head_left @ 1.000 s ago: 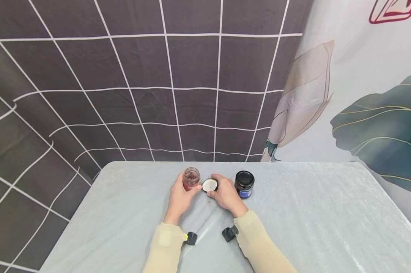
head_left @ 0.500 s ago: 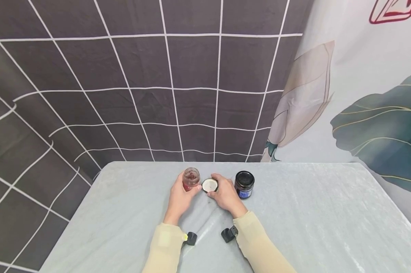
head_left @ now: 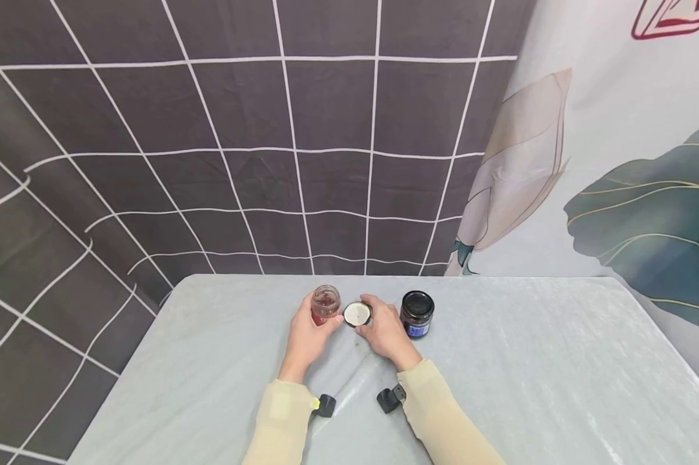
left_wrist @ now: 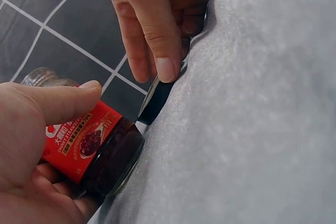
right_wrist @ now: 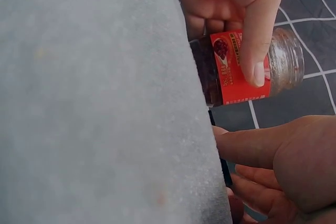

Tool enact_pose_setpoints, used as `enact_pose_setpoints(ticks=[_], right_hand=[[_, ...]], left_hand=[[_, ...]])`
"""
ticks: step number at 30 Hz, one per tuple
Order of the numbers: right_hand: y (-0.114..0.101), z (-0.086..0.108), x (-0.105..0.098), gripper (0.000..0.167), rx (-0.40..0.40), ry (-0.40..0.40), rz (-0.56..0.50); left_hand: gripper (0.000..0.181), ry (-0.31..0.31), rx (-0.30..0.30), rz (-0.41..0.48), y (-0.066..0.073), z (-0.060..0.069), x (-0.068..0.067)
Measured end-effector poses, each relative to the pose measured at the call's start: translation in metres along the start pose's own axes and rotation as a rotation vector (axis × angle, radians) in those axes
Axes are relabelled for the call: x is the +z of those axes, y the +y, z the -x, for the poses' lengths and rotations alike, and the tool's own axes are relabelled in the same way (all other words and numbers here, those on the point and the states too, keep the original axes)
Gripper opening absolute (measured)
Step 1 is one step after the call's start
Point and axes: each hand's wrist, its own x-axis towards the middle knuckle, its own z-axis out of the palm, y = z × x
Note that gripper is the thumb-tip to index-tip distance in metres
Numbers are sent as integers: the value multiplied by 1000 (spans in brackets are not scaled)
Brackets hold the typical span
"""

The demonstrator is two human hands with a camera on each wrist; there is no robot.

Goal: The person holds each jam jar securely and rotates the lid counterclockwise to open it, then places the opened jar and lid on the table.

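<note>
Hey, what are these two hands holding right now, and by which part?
The left hand grips the open jar round its red-labelled side; the right hand holds the lid by its dark rim.

This looks like a small, curtained-off indoor corner; the kind of room or building beyond cannot be told. A dark cloth (head_left: 239, 110) gridded in white and a pale leaf-printed drape (head_left: 605, 129) hang close around a counter (head_left: 529, 368) spread with soft grey fabric (head_left: 210, 361).

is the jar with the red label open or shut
Open: the jar's glass mouth is bare, and a lid sits beside it, pale inside facing up, held by the right hand.
</note>
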Motion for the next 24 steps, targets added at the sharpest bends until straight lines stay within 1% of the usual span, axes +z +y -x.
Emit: enact_pose_setpoints(ticks=[9, 15, 24], right_hand=[[1, 0, 0, 60, -7, 7, -2], [0, 1, 1, 61, 9, -2, -10], [-4, 1, 1, 64, 22, -13, 5]], left_hand=[[73, -5, -1, 27, -2, 0, -1], [75, -4, -22, 36, -4, 0, -1], [75, -12, -17, 37, -3, 0, -3]])
